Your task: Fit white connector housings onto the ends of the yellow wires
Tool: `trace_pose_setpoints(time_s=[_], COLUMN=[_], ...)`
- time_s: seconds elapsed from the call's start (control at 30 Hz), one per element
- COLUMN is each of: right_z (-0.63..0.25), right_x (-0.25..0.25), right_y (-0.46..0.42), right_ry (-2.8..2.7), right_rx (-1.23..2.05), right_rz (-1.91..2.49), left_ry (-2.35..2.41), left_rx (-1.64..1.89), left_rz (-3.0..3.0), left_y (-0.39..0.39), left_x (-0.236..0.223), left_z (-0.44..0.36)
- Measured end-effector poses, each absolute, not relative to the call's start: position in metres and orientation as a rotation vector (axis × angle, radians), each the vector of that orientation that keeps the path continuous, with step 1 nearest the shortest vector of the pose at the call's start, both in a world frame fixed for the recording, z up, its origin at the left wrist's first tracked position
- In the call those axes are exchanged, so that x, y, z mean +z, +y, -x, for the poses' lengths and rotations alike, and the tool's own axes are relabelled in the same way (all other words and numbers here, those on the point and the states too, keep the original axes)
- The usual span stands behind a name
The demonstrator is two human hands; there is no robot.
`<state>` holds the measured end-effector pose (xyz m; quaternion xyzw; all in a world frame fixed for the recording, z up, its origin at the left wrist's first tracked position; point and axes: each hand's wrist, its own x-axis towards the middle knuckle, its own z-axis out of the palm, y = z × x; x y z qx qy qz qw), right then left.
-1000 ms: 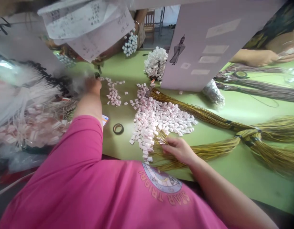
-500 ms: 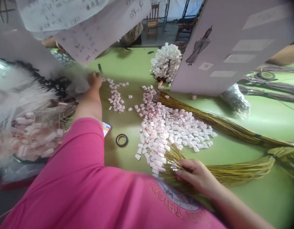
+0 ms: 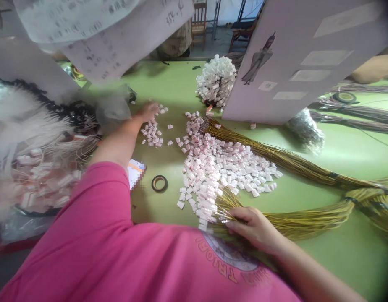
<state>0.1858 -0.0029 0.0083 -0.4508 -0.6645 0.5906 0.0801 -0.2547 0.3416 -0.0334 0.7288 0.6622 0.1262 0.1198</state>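
My left hand [image 3: 149, 111], blurred by motion, is stretched out over the far end of a small scatter of white connector pieces [image 3: 152, 135]; its fingers are too smeared to make out. Beside the big pile of white connector pieces [image 3: 213, 161], my right hand [image 3: 255, 227] pinches a few yellow wires near their shiny tips. The bundle of yellow wires [image 3: 307, 224] runs from under that hand to the right. A second bundle of darker yellow wires [image 3: 269, 151] lies behind, one end among the pieces.
A black tape roll [image 3: 159, 183] and a phone [image 3: 135, 172] lie near my left arm. White wire bunches [image 3: 27, 121] crowd the left. A white divider panel [image 3: 285, 63] stands at the right, near a clump of white connectors [image 3: 216, 79]. Papers [image 3: 118, 33] hang overhead.
My left hand has moved right, from beside a dark object near the plastic bag to over the small scatter of pieces. My right hand keeps its hold on the wires.
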Motion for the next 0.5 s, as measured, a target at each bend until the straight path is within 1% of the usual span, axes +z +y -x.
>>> trace_pose_setpoints(time_s=[0.1,0.2,0.3,0.33,0.4,0.47,0.5], right_z=[-0.184,-0.182,-0.182,-0.182,-0.183,-0.183,-0.183], right_x=[0.011,0.012,0.011,0.010,0.009,0.008,0.008], right_y=[-0.003,-0.003,-0.005,-0.005,-0.006,-0.007,-0.007], right_ry=[-1.994,-2.008,-2.025,-2.029,-2.029,-2.026,-2.021], right_rx=[1.743,1.725,1.714,1.713,1.705,1.704,1.709], right_rz=[1.356,1.348,1.333,1.327,1.324,1.326,1.331], left_ry=[1.732,1.543,1.250,1.262,1.586,2.102,2.200], left_rx=[0.351,0.300,0.294,0.313,0.392,0.473,0.464], left_rz=[-2.274,-2.368,-2.440,-2.440,-2.360,-2.114,-2.031], left_y=[0.331,0.300,0.268,0.262,0.262,0.276,0.286], left_x=[-0.042,-0.049,-0.045,-0.040,-0.027,-0.012,-0.004], left_z=[0.227,0.200,0.184,0.183,0.187,0.200,0.209])
